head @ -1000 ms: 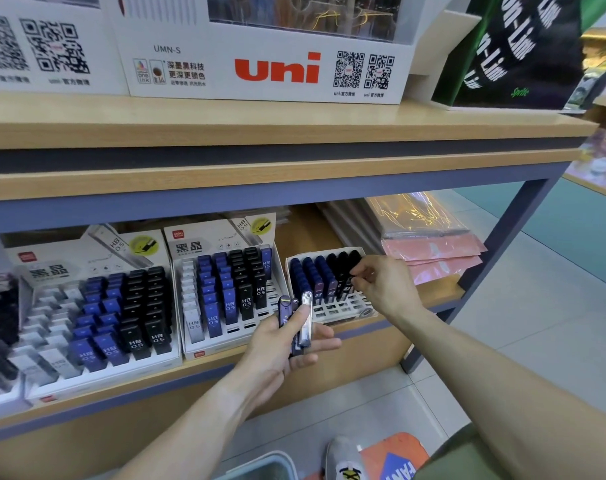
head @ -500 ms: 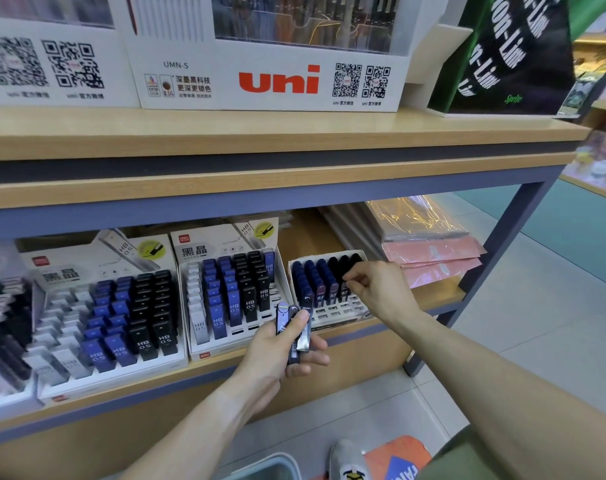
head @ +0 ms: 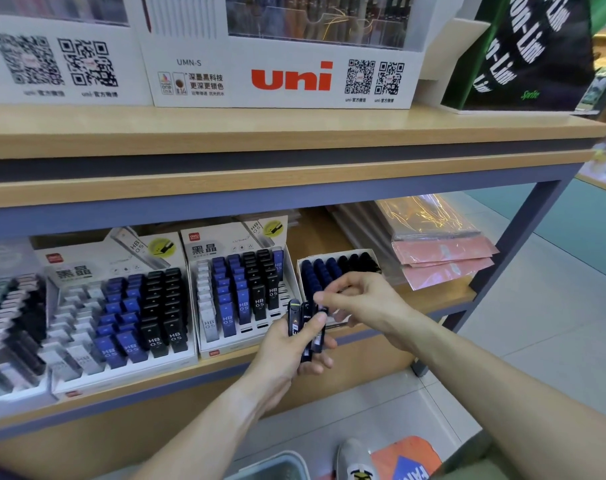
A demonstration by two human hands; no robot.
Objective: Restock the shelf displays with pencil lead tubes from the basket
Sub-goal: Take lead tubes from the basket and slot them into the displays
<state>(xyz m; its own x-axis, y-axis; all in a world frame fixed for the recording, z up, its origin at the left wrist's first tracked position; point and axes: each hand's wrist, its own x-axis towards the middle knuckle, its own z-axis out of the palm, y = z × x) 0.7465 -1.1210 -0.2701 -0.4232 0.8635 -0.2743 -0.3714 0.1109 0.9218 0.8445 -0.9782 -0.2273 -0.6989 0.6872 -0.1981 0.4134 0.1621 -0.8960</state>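
Observation:
My left hand (head: 287, 344) grips a small bunch of dark pencil lead tubes (head: 305, 327) upright in front of the lower shelf's edge. My right hand (head: 363, 306) has come over to them, and its thumb and forefinger pinch the top of the rightmost tube. Just behind the hands stands a small white display tray (head: 300, 271) with rows of blue and black tubes. To its left is a white display box (head: 208, 341) of grey, blue and black HB 0.5 tubes. The grey rim of the basket (head: 277, 462) shows at the bottom edge.
Another, wider display box (head: 121, 372) and a further tray (head: 7, 306) fill the lower shelf on the left. Pink plastic-wrapped packs (head: 440, 258) lie at its right end. The upper shelf (head: 294, 129) overhangs with uni pen boxes (head: 287, 77). My shoe (head: 357, 459) is on the tiled floor.
My right hand has drawn back from the small tray's black tubes and moved left to the bunch in my left hand. My left hand has barely moved.

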